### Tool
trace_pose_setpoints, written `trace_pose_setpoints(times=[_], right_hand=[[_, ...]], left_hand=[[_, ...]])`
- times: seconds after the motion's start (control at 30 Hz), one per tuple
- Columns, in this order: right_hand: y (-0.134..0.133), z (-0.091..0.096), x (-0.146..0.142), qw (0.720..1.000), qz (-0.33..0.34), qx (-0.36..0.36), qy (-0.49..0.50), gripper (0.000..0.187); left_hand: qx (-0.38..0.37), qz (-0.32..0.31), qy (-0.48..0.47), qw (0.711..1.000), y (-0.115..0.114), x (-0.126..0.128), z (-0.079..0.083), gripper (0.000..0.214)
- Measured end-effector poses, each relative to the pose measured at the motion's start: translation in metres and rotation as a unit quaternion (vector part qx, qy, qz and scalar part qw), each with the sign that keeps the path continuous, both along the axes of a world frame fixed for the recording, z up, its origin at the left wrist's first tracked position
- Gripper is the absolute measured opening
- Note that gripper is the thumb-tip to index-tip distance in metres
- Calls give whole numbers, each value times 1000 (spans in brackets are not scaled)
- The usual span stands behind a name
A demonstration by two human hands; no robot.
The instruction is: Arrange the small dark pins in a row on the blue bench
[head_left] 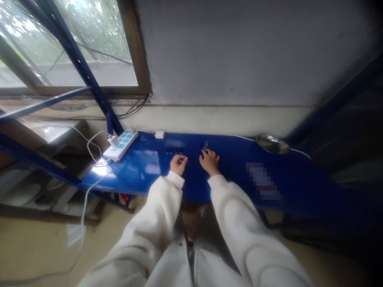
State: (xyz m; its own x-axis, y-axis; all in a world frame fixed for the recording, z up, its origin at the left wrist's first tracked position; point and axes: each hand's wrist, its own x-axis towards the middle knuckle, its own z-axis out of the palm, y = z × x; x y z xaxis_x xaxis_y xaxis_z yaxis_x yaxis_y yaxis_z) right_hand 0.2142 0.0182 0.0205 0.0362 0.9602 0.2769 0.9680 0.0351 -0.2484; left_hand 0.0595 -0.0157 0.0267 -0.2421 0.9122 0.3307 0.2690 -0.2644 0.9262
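Observation:
My left hand (178,164) is over the blue tabletop with its thumb and fingertips closed together. What the pinch holds, if anything, is too small to make out. Just beyond it stands a short row of several small dark pieces (174,150). To the right, my right hand (210,162) rests low over the table, its fingers bent and apart. Its fingertips reach a small dark piece (202,146) and a small clear-looking piece (206,145); whether they touch is unclear.
A white power strip (121,144) with a plugged-in adapter (113,140) lies on the blue table (140,175) at left. A small white box (159,135) sits at the back edge. A shiny metal dish (273,144) stands at right. Cables hang off the left side.

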Motion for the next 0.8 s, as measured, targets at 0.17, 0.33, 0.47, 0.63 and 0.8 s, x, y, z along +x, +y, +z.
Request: trace_pose_setpoints(times=[0.17, 0.33, 0.47, 0.63, 0.8], right_hand=[[0, 2, 0, 1000, 2, -10, -3, 41], [-5, 4, -1, 1000, 11, -14, -7, 40], [-12, 4, -2, 999, 32, 12, 13, 36], [-17, 8, 0, 989, 82, 88, 91, 29], [-18, 10, 0, 972, 114, 131, 155, 27]], left_hand=[[2, -7, -14, 1000, 0, 0, 0, 19], [5, 3, -27, 1000, 2, -1, -3, 20], [2, -12, -63, 998, 7, -2, -11, 23], [-3, -36, -145, 989, 10, 0, -15, 26], [-18, -45, -184, 982, 7, 2, -9, 27]])
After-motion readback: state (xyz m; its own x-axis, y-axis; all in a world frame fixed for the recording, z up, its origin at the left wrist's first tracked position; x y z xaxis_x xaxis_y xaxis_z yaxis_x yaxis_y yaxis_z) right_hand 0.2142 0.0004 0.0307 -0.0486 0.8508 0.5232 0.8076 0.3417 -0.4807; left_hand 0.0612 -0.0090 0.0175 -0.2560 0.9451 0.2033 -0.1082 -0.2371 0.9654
